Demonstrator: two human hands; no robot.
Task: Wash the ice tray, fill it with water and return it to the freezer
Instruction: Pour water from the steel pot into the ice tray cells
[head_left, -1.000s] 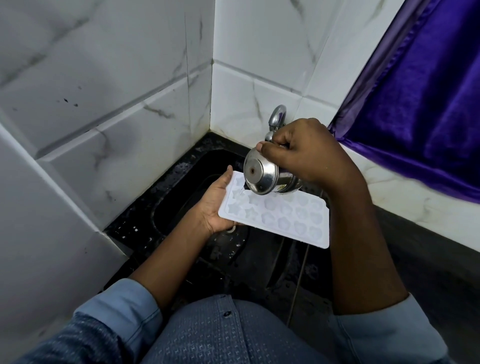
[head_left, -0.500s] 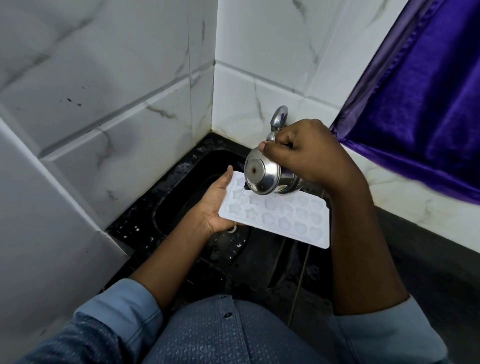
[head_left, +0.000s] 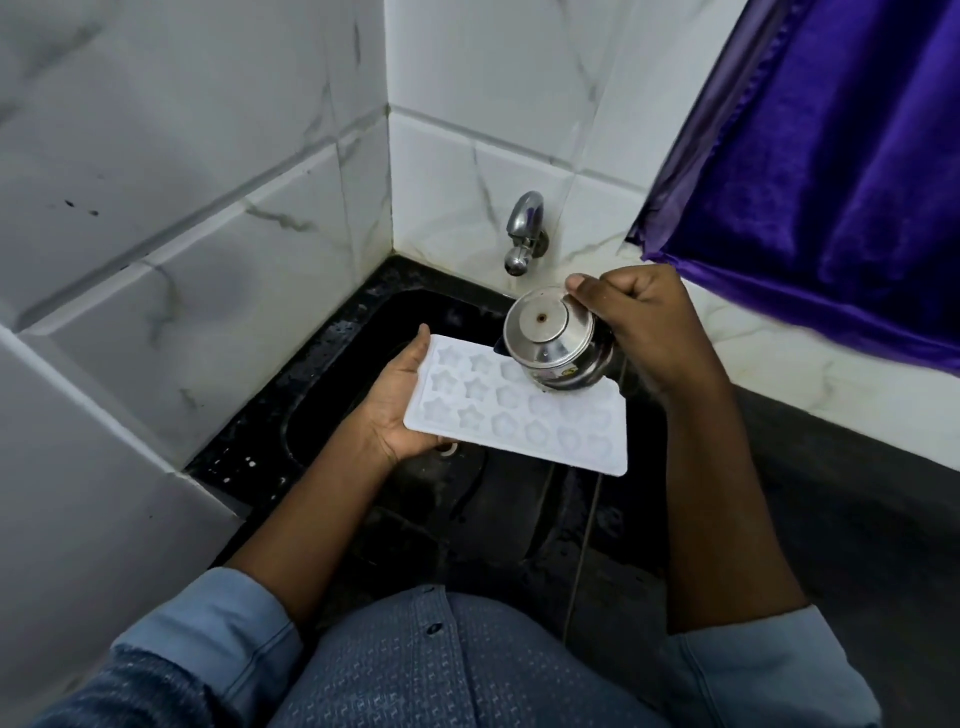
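A white ice tray (head_left: 519, 415) with star and heart shaped cells lies level over the black sink (head_left: 332, 395). My left hand (head_left: 400, 410) holds the tray by its left end, thumb along the edge. My right hand (head_left: 639, 322) grips a small steel pot (head_left: 550, 343) and tips it over the tray's far right cells, its base turned toward me. The pot hides part of the tray's back edge.
A steel tap (head_left: 524, 234) sticks out of the white marble-tiled wall (head_left: 208, 234) behind the sink. A purple curtain (head_left: 831, 182) hangs at the right over a white ledge (head_left: 779, 374). Dark countertop (head_left: 857, 519) runs along the right.
The steel pot and my right hand have shifted right along the tray, off the tap. The tap now shows fully. My left hand still holds the tray.
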